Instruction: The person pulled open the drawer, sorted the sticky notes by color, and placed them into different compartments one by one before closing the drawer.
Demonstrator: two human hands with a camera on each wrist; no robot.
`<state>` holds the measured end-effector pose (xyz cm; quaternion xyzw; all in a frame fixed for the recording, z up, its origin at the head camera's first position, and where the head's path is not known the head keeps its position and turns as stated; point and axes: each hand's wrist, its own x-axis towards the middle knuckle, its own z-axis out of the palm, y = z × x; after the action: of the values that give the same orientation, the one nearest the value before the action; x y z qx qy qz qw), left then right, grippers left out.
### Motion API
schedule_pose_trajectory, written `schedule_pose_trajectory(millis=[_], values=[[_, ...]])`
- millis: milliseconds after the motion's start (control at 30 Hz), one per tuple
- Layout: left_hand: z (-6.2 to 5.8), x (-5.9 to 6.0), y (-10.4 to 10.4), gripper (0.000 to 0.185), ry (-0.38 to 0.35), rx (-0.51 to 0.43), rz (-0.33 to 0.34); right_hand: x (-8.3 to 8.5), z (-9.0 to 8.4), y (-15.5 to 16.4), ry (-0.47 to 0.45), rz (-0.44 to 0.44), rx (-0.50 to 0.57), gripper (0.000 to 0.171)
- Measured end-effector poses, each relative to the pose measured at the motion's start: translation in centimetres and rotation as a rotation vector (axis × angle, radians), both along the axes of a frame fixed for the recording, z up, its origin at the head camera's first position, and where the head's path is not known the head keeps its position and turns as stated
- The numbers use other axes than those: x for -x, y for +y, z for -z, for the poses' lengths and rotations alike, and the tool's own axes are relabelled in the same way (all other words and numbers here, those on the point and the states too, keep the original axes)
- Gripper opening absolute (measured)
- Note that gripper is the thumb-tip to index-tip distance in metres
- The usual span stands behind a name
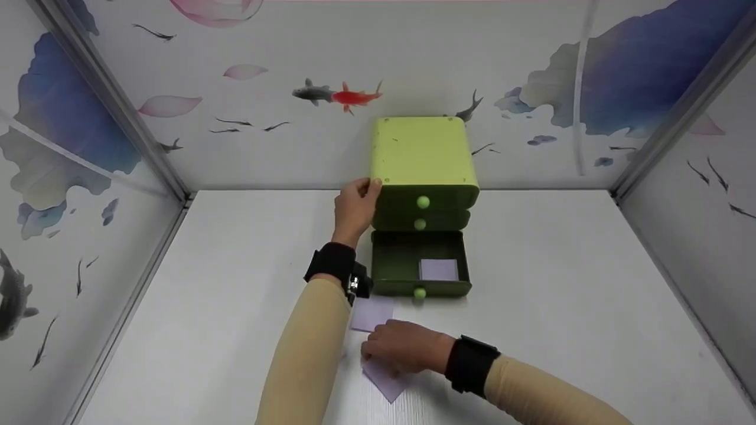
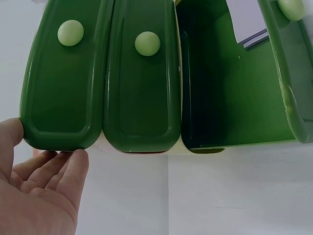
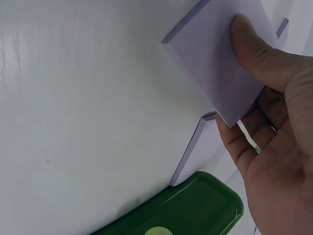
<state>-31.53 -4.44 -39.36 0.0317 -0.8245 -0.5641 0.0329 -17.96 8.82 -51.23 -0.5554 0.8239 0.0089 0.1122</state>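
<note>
A green drawer cabinet (image 1: 422, 150) has its bottom drawer (image 1: 393, 260) pulled out, with a lilac notepad (image 1: 439, 270) lying inside at the front right. My left hand (image 1: 356, 209) holds the cabinet's upper left front corner, thumb at the top edge and fingers (image 2: 73, 176) along the side. Between the thumb and fingers of my right hand (image 1: 407, 345) is a second lilac notepad (image 3: 220, 54), tilted in the right wrist view. Another notepad (image 1: 373, 313) lies on the table against the open drawer's front left. A small lilac edge (image 3: 282, 27) shows behind the held one.
Two upper drawers with round light-green knobs (image 1: 423, 202) stand above the open one; the middle one looks closed. The cabinet stands at the back of the white table (image 1: 549, 283), close to a printed wall panel (image 1: 354, 41). Side panels (image 1: 691, 195) enclose the table.
</note>
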Motion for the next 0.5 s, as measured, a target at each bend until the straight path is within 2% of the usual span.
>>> schedule_pose_trajectory(millis=[267,500], values=[[0.05,0.0,0.0,0.045,0.006,0.013,0.005,0.0,0.03,0.33,0.068,-0.022,0.037,0.034],[0.1,0.01,0.03,0.045,0.005,0.017,-0.002,0.16,-0.08,0.51,0.086,-0.03,0.047,0.027]])
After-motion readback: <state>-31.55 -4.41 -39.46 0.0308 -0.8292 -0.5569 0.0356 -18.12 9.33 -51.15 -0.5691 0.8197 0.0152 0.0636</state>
